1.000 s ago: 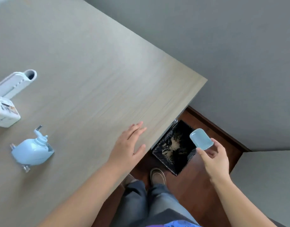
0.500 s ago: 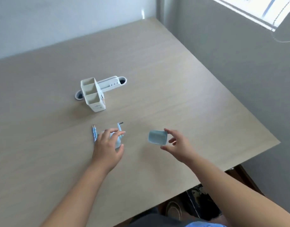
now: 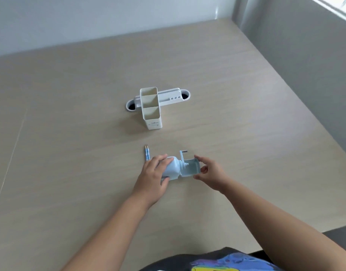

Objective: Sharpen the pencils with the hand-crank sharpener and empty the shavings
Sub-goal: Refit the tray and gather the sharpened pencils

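The pale blue hand-crank sharpener lies on the wooden table, its crank handle sticking up behind it. My left hand grips the sharpener's body from the left. My right hand holds the pale blue shavings tray by its right end, pressed against the sharpener's open side. Two blue pencils lie side by side just left of my left hand, tips pointing away from me.
A white pencil holder with open compartments stands farther back, in front of a white cable slot cover set in the table. Grey walls run along the back and the right edge of the table.
My head turned from the bin on the floor back to the table. My right hand carried the tray from over the bin to the sharpener, and my left hand took hold of the sharpener.
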`<state>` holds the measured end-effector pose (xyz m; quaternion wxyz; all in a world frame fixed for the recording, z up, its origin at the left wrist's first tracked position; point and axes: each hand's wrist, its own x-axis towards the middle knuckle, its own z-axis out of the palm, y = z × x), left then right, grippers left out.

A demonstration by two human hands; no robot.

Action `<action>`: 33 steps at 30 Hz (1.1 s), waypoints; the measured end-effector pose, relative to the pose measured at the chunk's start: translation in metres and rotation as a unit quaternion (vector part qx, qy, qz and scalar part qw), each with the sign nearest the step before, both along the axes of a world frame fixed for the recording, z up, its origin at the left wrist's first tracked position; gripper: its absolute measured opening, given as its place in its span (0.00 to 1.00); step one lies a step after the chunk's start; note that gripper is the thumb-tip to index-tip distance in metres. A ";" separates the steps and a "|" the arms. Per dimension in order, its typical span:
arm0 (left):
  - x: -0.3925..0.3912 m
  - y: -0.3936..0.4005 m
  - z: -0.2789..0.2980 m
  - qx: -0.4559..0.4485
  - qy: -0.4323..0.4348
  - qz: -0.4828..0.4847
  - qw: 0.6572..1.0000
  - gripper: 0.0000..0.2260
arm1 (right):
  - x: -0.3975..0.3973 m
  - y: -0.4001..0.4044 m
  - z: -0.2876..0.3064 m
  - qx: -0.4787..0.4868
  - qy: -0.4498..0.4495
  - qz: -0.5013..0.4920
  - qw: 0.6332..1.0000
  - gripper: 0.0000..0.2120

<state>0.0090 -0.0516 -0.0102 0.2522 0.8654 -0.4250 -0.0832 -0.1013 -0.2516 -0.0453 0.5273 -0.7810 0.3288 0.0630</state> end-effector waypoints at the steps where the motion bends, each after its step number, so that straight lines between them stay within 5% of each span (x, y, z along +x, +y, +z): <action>1: 0.001 0.001 -0.002 -0.005 -0.001 -0.004 1.000 0.28 | 0.002 0.003 0.000 -0.006 0.002 0.005 1.000 0.33; 6: 0.004 0.001 -0.006 -0.015 0.000 -0.011 1.000 0.28 | 0.016 0.024 0.001 -0.019 -0.030 0.036 0.999 0.35; 10: 0.005 0.002 -0.007 -0.016 -0.001 -0.016 1.000 0.28 | 0.015 0.042 0.005 0.067 -0.061 -0.015 0.996 0.32; 16: 0.004 0.003 -0.009 -0.018 -0.002 -0.011 1.000 0.29 | 0.024 0.044 0.001 0.227 -0.079 -0.256 0.936 0.25; 19: 0.004 0.003 -0.012 -0.025 -0.008 -0.006 1.000 0.29 | 0.032 0.052 0.010 0.294 -0.088 -0.279 0.910 0.15; 29: 0.000 0.008 -0.008 -0.050 0.009 0.012 0.999 0.27 | 0.032 0.044 0.017 0.232 -0.090 -0.247 0.936 0.14; 33: 0.030 0.021 0.000 -0.131 0.090 0.181 0.971 0.18 | 0.035 0.028 0.035 0.118 -0.111 -0.264 0.951 0.07</action>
